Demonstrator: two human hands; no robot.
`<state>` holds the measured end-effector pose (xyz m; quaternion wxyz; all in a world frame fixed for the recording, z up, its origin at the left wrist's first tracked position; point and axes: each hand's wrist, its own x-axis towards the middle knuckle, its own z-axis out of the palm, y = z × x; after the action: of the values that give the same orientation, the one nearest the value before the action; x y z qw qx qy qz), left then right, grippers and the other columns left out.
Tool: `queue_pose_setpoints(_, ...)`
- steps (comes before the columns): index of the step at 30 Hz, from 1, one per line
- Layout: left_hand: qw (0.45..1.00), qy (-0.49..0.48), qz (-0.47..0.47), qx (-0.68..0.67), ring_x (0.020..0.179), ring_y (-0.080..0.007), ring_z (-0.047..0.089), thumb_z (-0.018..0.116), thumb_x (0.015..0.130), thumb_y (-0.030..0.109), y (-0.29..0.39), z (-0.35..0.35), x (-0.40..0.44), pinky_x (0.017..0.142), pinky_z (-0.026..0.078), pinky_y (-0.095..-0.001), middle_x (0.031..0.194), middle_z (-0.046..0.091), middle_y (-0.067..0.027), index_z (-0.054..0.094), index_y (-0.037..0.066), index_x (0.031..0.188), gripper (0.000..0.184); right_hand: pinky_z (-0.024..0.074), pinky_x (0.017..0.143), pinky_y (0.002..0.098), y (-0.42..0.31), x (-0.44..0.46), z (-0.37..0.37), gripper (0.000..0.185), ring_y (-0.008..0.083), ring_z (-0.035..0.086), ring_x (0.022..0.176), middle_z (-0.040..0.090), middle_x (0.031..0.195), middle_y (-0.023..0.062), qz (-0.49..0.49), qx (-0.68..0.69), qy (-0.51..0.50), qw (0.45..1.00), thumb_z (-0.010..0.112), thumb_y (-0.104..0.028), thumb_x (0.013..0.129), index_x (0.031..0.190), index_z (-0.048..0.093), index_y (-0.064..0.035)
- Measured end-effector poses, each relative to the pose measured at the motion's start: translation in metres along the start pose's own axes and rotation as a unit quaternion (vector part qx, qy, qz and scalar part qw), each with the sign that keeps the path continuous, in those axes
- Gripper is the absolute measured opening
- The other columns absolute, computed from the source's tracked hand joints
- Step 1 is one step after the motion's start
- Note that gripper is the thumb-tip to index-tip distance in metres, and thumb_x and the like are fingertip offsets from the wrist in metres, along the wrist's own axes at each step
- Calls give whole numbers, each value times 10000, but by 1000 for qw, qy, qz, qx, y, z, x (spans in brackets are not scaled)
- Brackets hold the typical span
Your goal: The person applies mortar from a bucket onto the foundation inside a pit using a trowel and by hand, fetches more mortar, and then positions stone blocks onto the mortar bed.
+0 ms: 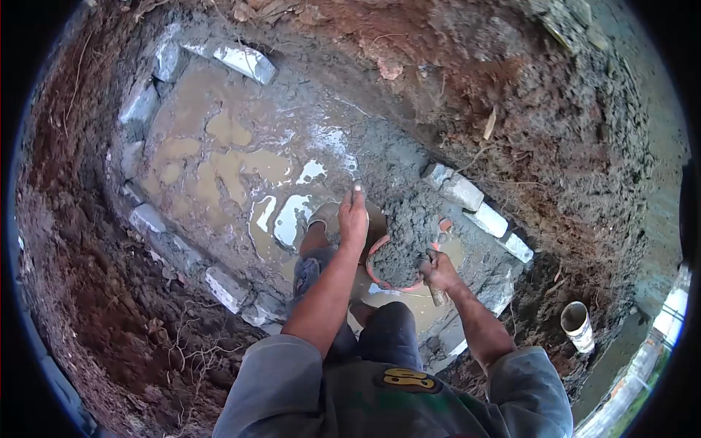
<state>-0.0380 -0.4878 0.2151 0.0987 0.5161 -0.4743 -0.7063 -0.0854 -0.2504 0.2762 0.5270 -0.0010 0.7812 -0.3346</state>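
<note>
Right hand [440, 270] wraps round a tool handle [439, 296]; the orange-rimmed pan [370, 269], heaped with grey mortar [409, 232], sits between the hands; left hand [354, 220] hangs farther forward, its grip impossible to tell.

Counting two bare hands [354, 223] and one round, orange-rimmed basin [369, 263]. Also counting one white, cylindrical container [580, 338] and four pale, rectangular bricks [463, 191] in the right-hand row.
</note>
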Motion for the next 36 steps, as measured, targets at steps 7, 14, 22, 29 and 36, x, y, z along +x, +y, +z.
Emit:
queue_pose_setpoints(7, 984, 157, -28, -79, 684, -104, 487, 487, 966, 374, -82, -72, 125, 635, 430, -255, 828, 591, -13, 581, -16, 1141, 438, 497, 681, 443, -75, 251, 36, 285, 405, 607, 699, 583, 676, 250, -175, -345, 103, 917, 584, -201, 739, 890, 542, 37)
queue_pose_setpoints(14, 962, 84, -62, -253, 874, -224, 646, 453, 984, 256, -105, -118, 155, 780, 534, -334, 1020, 642, -130, 555, -31, 1136, 341, 519, 748, 460, -113, 424, 62, 282, 398, 634, 856, 564, 1057, 242, -110, -593, 170, 779, 509, -176, 854, 1072, 432, -14)
queue_pose_setpoints(22, 988, 107, -107, -14, 741, -119, 512, 549, 932, 308, -109, -70, 143, 702, 433, -279, 855, 644, -50, 587, -19, 1159, 400, 508, 739, 471, -73, 310, 31, 300, 425, 603, 888, 517, 1018, 235, -86, -519, 239, 816, 568, -184, 834, 1028, 411, -17)
queue_pose_setpoints(29, 983, 34, -125, 127, 884, -354, 617, 541, 895, 320, -159, -36, 89, 816, 455, -394, 963, 654, -211, 603, -23, 1087, 398, 481, 678, 544, 68, 61, -1, 312, 484, 589, 768, 613, 839, 265, 58, -377, 109, 918, 577, -238, 823, 1033, 438, -54)
queue_pose_setpoints(36, 943, -39, -83, 319, 921, -358, 623, 587, 853, 342, -285, -12, 13, 810, 470, -403, 964, 652, -196, 589, 50, 1138, 408, 495, 839, 488, 147, 14, -1, 255, 414, 635, 905, 641, 979, 260, 300, -518, -16, 801, 468, -195, 844, 998, 558, -13)
